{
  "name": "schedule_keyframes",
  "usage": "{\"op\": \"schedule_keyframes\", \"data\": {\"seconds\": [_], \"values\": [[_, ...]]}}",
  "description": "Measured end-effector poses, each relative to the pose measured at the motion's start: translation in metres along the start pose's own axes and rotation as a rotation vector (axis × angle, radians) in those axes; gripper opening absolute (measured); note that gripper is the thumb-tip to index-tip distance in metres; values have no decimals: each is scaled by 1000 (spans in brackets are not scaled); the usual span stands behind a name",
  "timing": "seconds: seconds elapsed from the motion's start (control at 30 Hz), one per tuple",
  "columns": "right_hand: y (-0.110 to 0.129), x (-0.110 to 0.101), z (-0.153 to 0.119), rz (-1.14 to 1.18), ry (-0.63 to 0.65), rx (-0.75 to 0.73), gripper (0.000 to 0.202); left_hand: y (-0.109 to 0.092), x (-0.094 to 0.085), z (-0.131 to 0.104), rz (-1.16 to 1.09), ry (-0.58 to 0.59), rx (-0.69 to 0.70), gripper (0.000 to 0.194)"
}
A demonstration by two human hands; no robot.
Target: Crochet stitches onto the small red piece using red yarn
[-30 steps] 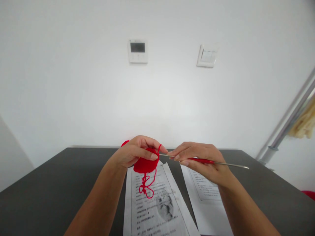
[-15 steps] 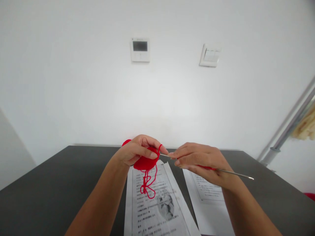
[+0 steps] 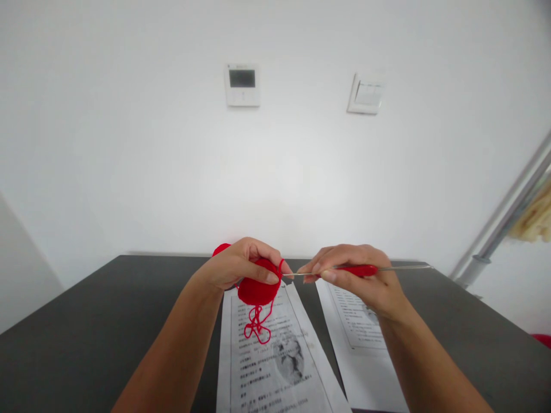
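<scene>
Between the thumb and fingers of my left hand (image 3: 241, 265) is a round red crochet piece (image 3: 257, 291). A strand of red yarn (image 3: 280, 267) loops up by the index fingertip, and a tangle of loose yarn (image 3: 257, 331) dangles below the piece. My right hand (image 3: 355, 269) pinches a crochet hook (image 3: 361, 270) with a red grip and metal shaft. The hook's thin tip points left and meets the piece's right edge beside the yarn loop; whether it passes through a stitch I cannot tell. Its metal rear end sticks out to the right.
Red yarn (image 3: 221, 249) shows behind my left wrist. Two printed sheets, a left one (image 3: 267, 373) and a right one (image 3: 370, 373), lie on the dark table (image 3: 86, 327). A white wall stands behind, with a panel (image 3: 242, 97) and a switch (image 3: 365, 97). A grey pipe (image 3: 508, 221) runs at the right.
My right hand has turned and the hook has swung: its rear end is higher and the red grip shows more fully. My left hand keeps its hold, with the crochet piece slightly lower.
</scene>
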State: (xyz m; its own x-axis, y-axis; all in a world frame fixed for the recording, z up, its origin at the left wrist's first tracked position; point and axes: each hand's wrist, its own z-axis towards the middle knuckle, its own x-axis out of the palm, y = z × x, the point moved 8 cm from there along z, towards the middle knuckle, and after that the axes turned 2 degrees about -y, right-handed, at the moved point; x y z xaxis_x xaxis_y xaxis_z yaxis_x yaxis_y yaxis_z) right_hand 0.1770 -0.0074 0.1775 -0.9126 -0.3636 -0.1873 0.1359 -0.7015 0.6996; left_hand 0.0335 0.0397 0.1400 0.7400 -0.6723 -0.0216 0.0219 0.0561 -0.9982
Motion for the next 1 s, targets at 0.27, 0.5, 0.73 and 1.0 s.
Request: {"op": "schedule_keyframes", "data": {"seconds": [0.27, 0.5, 0.73, 1.0], "values": [[-15, 5, 7, 311, -91, 76, 6, -10, -3, -2, 68, -74, 82, 18], [-11, 9, 5, 278, -226, -74, 7, -17, -4, -5, 2, -133, 123, 14], [19, 22, -10, -410, -125, -436, 31, -11, -12, -1, -65, -195, 121, 16], [26, 31, -7, -792, 2, -663, 29, -5, -7, 6, -139, -206, 104, 20]]}}
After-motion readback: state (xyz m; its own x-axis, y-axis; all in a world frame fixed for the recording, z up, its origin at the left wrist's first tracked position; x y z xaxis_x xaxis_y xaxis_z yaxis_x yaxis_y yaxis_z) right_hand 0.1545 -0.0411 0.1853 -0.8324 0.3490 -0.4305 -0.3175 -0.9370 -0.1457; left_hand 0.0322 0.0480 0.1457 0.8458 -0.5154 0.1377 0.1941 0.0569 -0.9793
